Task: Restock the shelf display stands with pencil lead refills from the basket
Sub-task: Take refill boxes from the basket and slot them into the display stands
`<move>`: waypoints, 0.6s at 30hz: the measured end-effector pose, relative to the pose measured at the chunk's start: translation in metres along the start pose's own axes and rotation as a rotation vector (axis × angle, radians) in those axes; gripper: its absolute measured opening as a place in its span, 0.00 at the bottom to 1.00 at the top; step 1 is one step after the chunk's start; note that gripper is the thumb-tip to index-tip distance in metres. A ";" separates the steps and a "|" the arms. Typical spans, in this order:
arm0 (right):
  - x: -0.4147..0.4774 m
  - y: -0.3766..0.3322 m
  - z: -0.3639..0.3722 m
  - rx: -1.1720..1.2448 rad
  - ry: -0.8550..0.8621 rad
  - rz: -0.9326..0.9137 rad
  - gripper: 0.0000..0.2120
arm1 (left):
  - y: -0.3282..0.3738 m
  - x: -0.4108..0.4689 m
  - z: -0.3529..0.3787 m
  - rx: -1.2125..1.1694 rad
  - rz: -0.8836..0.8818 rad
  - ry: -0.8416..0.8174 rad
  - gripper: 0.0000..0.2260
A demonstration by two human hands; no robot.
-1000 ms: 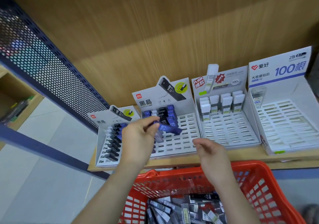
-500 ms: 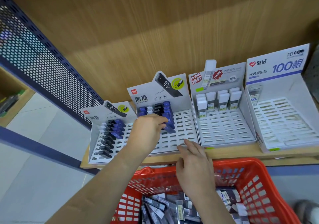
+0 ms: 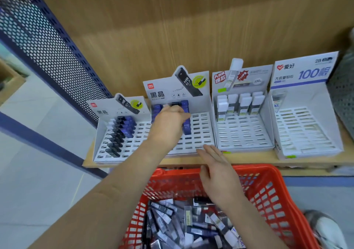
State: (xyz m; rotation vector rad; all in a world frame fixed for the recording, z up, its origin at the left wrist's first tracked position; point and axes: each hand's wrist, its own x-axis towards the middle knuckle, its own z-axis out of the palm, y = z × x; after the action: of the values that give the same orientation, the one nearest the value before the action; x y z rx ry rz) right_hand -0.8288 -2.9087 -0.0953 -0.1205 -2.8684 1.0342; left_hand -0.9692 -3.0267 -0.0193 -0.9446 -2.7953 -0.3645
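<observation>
Four white display stands line the wooden shelf. My left hand reaches into the second stand, fingers curled, thumb across the top of a blue lead refill standing in its slot; the middle rows are hidden under the hand. My right hand is flat with straight fingers, its tips touching that stand's front edge, above the rim of the red basket. Loose refills, black, blue and clear, fill the basket.
The first stand holds black and blue refills, the third stand white-capped ones at the back, and the fourth stand shows bare slots. A blue perforated panel bounds the shelf on the left. A shoe shows at lower right.
My left hand carried a blue refill into the second stand and moved toward its back rows. My right hand opened out flat and came forward to the stand's front edge.
</observation>
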 end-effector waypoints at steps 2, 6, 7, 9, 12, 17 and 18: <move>-0.008 0.003 -0.009 -0.002 -0.002 -0.001 0.23 | 0.001 -0.002 -0.003 0.037 0.007 -0.060 0.21; -0.029 0.013 -0.027 -0.033 -0.023 0.027 0.24 | 0.001 0.000 -0.005 0.102 -0.018 -0.098 0.17; -0.035 0.013 -0.030 -0.035 -0.015 0.048 0.23 | 0.001 0.001 -0.005 0.090 -0.044 -0.085 0.15; -0.046 0.015 -0.033 -0.011 0.060 0.072 0.21 | 0.002 0.000 -0.006 0.052 -0.092 -0.033 0.12; -0.057 0.021 -0.033 0.048 0.131 0.125 0.17 | 0.006 -0.020 -0.011 -0.060 -0.092 0.200 0.10; -0.071 0.055 -0.011 -0.038 -0.202 0.351 0.16 | 0.022 -0.120 0.019 -0.267 -0.202 0.076 0.10; -0.077 0.065 -0.004 -0.079 -0.285 0.399 0.18 | 0.019 -0.138 0.036 -0.278 -0.296 -0.074 0.10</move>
State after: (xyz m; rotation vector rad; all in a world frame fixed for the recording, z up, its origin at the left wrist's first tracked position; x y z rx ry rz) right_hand -0.7487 -2.8643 -0.1378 -0.6214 -3.2285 1.0708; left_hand -0.8514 -3.0808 -0.0830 -0.5971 -3.0099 -0.7916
